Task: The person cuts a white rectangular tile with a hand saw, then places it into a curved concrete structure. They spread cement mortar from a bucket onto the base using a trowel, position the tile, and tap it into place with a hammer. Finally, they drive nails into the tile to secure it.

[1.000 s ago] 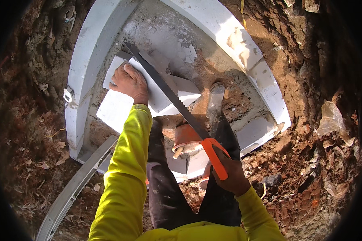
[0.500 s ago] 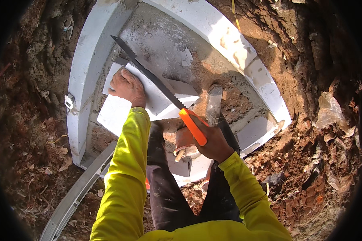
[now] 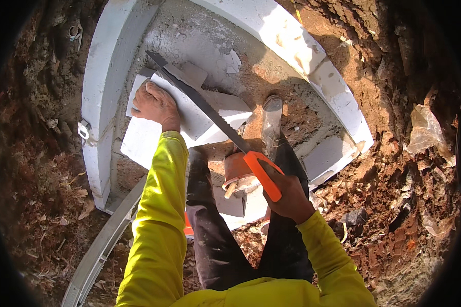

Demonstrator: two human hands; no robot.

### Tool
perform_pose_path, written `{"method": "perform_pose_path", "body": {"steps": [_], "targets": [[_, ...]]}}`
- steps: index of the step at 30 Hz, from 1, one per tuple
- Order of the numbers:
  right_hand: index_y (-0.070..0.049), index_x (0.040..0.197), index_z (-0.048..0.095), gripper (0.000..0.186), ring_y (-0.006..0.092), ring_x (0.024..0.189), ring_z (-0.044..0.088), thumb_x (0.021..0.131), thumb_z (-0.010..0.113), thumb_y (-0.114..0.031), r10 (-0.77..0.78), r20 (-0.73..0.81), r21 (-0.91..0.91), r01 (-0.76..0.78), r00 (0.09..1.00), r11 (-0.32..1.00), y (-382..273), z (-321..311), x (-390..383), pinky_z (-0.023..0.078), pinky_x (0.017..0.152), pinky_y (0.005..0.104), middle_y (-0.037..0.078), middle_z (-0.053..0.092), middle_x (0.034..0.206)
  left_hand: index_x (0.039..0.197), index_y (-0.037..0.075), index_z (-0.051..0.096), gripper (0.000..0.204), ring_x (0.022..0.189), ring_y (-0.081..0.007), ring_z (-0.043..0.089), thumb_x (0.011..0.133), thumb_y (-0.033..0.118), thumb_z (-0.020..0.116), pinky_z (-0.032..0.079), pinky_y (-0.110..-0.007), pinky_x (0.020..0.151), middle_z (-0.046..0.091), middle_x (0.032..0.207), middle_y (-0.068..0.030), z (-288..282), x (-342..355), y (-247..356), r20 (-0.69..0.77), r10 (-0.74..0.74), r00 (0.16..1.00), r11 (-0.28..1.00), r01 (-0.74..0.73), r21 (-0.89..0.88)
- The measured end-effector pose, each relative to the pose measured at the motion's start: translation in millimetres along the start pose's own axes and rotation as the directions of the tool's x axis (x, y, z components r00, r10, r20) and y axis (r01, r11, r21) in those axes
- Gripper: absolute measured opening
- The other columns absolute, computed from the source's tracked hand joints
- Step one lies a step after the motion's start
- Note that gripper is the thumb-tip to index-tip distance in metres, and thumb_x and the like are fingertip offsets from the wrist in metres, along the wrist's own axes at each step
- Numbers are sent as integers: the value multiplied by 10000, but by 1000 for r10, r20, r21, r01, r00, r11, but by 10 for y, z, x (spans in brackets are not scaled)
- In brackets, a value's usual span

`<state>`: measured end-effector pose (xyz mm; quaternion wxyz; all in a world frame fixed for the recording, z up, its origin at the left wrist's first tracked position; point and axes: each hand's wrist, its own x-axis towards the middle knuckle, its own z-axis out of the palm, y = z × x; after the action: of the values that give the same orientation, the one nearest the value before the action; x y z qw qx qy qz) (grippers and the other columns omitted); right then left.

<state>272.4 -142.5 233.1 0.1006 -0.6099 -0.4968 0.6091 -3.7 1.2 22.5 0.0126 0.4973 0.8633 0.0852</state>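
My left hand (image 3: 156,106) presses on a white block (image 3: 138,138), its fingers curled over the upper part. My right hand (image 3: 284,197) is closed round the orange handle (image 3: 261,176) of a hand saw. The saw's dark toothed blade (image 3: 207,110) runs diagonally across the block, past my left hand. More white block pieces (image 3: 225,102) lie beneath and beside it, inside a curved white block frame (image 3: 105,71) on a cement-covered base (image 3: 179,36).
My boot (image 3: 271,115) stands inside the frame. A reddish bucket (image 3: 233,169) with a wooden handle sits between my legs. A long grey metal bar (image 3: 100,245) leans at lower left. Torn plastic (image 3: 425,133) lies on the rough reddish soil at right.
My right hand pushed the saw forward toward the upper left, then drew it partly back toward the lower right. My left hand stays on the block.
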Motion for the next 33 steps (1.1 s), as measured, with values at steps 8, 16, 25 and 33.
{"method": "perform_pose_path", "body": {"steps": [8,16,25,33], "targets": [[-52,1412,512,616,388,720,664,810,642,-38,-69,-95,138,82,993,987,143,-2,20,550,667,403,196,678,865,1044,122,715,372,1083,-292,581,979,324,409,226,-611,1089,688,1103,-55,-21,16,89,64,-39,997,999,39,10],[-54,1377,516,617,417,746,658,780,673,-45,3,42,-15,-2,999,1000,404,97,775,547,668,467,211,681,946,1046,116,710,349,1099,-290,568,969,294,420,219,-620,1091,680,1065,-51,1,49,198,65,-38,997,998,41,-37],[-56,1440,469,631,337,750,691,830,630,-39,2,47,16,-3,999,1000,388,109,827,561,685,378,190,693,990,1048,109,713,359,1063,-299,579,986,283,404,206,-621,1094,682,1050,-74,-21,66,219,55,25,998,997,-21,-81],[-36,1318,589,469,259,607,648,856,650,-85,-43,-40,111,47,998,993,437,28,647,521,605,350,158,654,751,1024,121,715,333,1059,-284,574,977,262,417,175,-628,1108,682,1022,-59,-45,36,229,64,-47,997,996,51,-69]]}}
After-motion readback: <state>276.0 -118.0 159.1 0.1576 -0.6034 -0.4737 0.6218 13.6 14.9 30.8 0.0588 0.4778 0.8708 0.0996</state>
